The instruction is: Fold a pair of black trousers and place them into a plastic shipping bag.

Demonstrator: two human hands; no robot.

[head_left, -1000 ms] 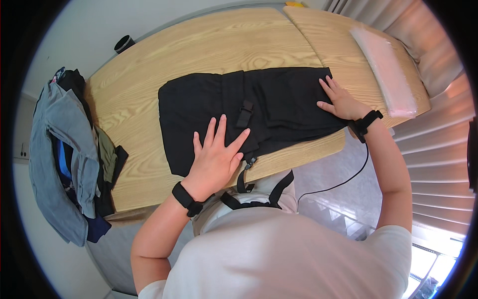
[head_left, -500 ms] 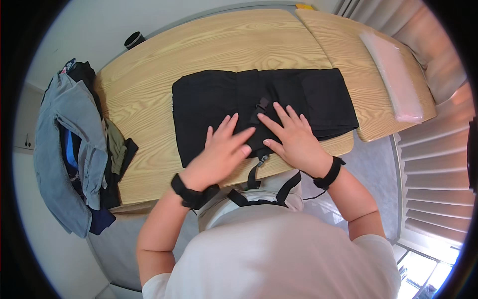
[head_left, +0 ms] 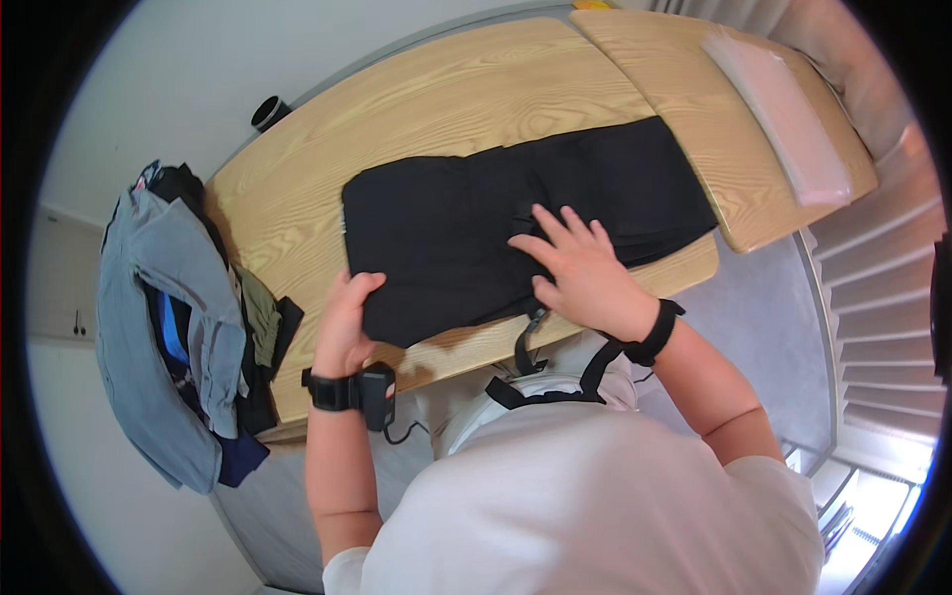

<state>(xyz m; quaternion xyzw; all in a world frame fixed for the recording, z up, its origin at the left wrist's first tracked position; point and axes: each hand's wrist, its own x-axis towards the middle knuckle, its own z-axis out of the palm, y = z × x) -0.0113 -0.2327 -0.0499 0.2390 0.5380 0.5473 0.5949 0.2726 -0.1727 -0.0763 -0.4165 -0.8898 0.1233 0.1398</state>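
Head view: the left hand (head_left: 344, 322), spread over the black cloth (head_left: 426, 228) a half-second earlier, had shifted to its left edge, apparently pinching it, while the right hand (head_left: 587, 273) lay fingers-wide across its middle on the wooden table (head_left: 446, 99), seemingly steadying it there.

Bright, soft light covers the worktop (head_left: 426, 119), the curtain (head_left: 883, 297) glows pinkish, white glare washes out the lower right, the black cloth (head_left: 421, 238) shows little detail, and edges bow toward the dark rim.
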